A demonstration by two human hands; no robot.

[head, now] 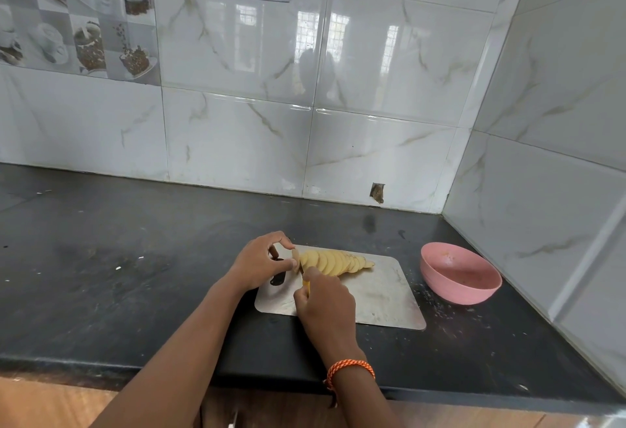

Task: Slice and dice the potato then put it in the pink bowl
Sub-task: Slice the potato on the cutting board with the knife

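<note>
Both forearms reach in from the bottom edge and meet over the left end of the steel cutting board (379,295). Left hand (261,263) is arched over the board's left end, thumb and index finger curled and pinching the last thin end slice (295,257) of the potato, held upright on edge. Right hand (325,299) is knuckles-up, fingers wrapped round a knife (306,283); only a sliver of yellow handle and a short dark bit of blade show between the two hands, the rest is buried under the fist, so blade angle and contact point are hard to read. Orange braided band (350,369) on the right wrist. The potato (333,262) is already in slices, fanned and overlapping in a row along the far edge of the board, tapering to the right; no dice visible. Pink bowl (460,273) sits on the black counter (118,268) just right of the board, apart from it, with a few specks inside that are too small to make out. The board's handle slot is mostly covered by the left hand. Upper arms are cut off by the frame.
</note>
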